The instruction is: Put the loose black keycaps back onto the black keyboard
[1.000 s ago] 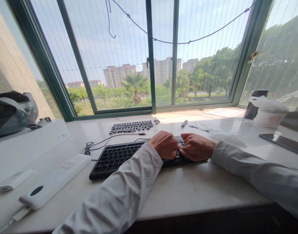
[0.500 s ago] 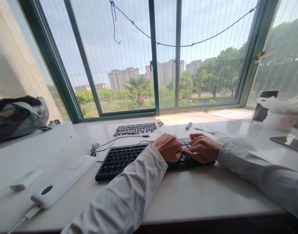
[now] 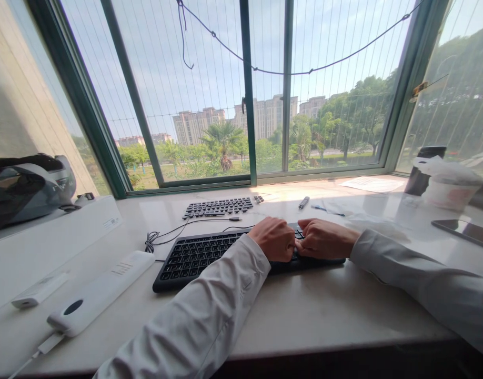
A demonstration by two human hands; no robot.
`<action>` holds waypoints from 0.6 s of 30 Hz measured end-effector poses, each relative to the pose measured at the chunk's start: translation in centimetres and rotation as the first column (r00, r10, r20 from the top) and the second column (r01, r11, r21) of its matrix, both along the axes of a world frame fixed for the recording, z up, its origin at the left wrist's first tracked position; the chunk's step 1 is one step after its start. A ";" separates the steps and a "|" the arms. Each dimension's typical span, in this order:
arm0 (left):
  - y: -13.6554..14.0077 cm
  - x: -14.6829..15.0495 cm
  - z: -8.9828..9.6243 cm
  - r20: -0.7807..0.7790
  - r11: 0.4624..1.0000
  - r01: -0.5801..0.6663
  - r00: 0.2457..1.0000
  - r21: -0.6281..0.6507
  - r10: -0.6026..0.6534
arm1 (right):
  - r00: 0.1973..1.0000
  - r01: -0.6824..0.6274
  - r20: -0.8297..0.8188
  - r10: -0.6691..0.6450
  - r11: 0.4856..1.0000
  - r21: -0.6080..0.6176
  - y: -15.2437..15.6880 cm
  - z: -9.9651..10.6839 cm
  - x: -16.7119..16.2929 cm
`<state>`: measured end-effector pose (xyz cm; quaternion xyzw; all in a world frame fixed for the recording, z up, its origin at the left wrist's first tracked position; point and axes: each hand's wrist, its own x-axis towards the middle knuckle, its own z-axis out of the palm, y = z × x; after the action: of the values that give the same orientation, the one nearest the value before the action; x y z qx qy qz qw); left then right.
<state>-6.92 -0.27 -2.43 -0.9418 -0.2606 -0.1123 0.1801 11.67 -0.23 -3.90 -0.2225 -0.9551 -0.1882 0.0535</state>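
Window behind, pale table (image 3: 324, 310) below. Black keyboard (image 3: 202, 252) at frame centre. My left hand (image 3: 273, 239) and right hand (image 3: 325, 238) curled, pressing its right keys; better keep fingertip pressure straight down.

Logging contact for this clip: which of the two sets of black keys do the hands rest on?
The near black keyboard, at its right end; the loose set of keys by the window lies untouched.
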 end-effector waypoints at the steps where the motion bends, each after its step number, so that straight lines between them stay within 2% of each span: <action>1: 0.0 0.1 0.0 -0.009 1.000 0.006 1.000 0.002 -0.006 | 1.000 -0.007 0.004 0.006 1.000 0.001 0.1 -0.1 0.0; 7: 0.1 0.1 -0.2 -0.005 0.999 0.007 1.000 0.045 -0.007 | 0.998 0.034 -0.053 -0.034 0.999 0.001 -0.2 0.0 0.3; 12: 0.0 -0.5 0.2 0.033 0.998 -0.024 0.999 0.057 0.022 | 0.990 0.050 -0.134 -0.039 0.995 0.083 -0.2 0.2 0.8; 15: 0.2 -1.0 0.7 0.108 0.991 -0.120 0.988 0.054 0.114 | 0.976 0.056 -0.214 -0.032 0.992 0.111 0.1 0.1 1.0; 18: 0.7 -1.4 0.8 0.160 0.967 -0.251 0.957 0.032 0.243 | 0.976 0.020 -0.219 -0.006 0.998 0.062 0.3 -0.3 1.0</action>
<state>-8.33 0.43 -1.67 -0.8853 -0.3863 -0.1684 0.1965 12.68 0.07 -4.16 -0.2461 -0.9355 -0.1932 0.1640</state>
